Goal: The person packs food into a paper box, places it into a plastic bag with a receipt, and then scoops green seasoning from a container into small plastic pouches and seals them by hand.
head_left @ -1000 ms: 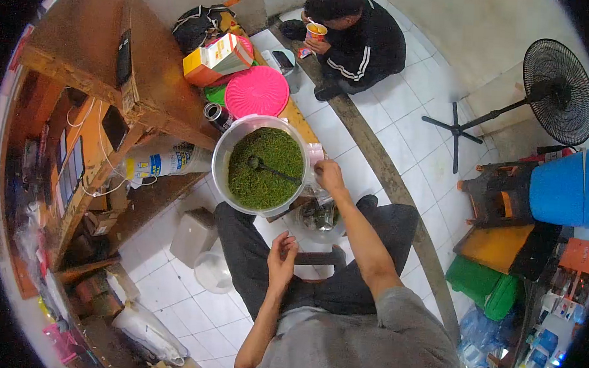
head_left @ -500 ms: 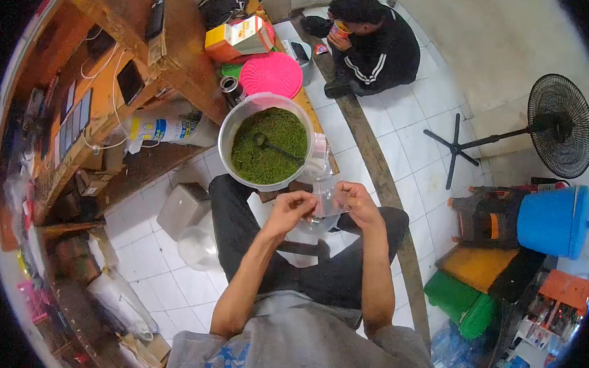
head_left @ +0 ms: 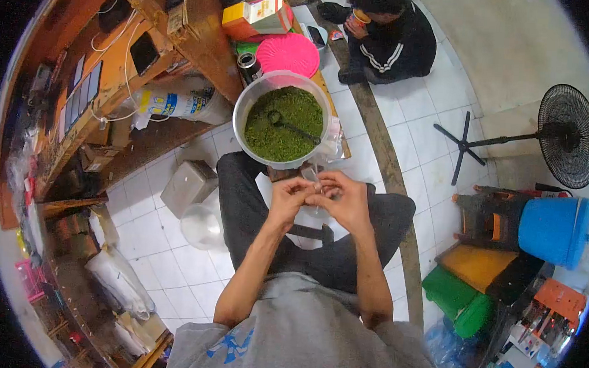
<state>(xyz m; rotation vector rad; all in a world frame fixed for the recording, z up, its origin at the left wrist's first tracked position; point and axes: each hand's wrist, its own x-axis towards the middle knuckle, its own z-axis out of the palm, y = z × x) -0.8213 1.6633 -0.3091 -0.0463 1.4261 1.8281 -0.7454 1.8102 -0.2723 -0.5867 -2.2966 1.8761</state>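
Observation:
My left hand point(head_left: 289, 200) and my right hand point(head_left: 342, 198) meet above my lap, fingertips pinched together on a small clear plastic zip bag point(head_left: 311, 174). Most of the bag is hidden by the fingers, and only thin edges show above and below them. Just beyond the hands stands a round translucent tub point(head_left: 239, 129) holding a chopped green leafy material point(head_left: 267, 139). A black spoon point(head_left: 296, 128) lies on top of that green material, its handle pointing to the right.
Past the tub are a pink lid point(head_left: 289, 55), a can point(head_left: 249, 66) and an orange-and-white box point(head_left: 256, 18). A seated person point(head_left: 395, 46) in black holds a cup at the far side. Wooden shelving point(head_left: 211, 60) rises left; a fan point(head_left: 569, 135) and blue bin point(head_left: 554, 231) stand right.
My hands have drawn together, and the bag that was stretched flat between them is now bunched at the fingertips. The whole view has shifted slightly, with the tub appearing higher and further right.

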